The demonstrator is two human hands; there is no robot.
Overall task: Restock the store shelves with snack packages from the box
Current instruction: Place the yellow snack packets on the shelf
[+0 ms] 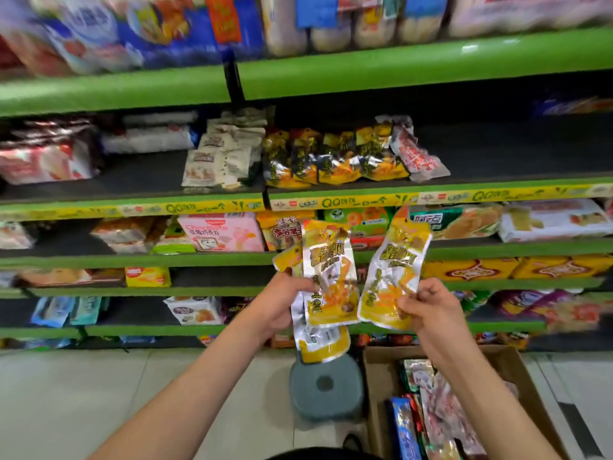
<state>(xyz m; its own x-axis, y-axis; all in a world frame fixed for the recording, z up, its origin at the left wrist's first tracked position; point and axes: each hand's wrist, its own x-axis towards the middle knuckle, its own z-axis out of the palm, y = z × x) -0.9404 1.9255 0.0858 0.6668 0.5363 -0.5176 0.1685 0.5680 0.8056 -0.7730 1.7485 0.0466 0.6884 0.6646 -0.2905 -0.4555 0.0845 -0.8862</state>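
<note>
hands (285, 303) (428, 307) raised, pinching yellow packets (330, 277)

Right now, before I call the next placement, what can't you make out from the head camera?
- Count of packets in the left hand: its yellow packets overlap, hiding those behind.
- Top shelf goods: motion blur, labels unreadable.
- Cardboard box: cut off by the bottom edge, and the right forearm covers part of its contents.
- Right hand packet: fingers hide its lower corner.
- Far right of the shelves: blurred.
</note>
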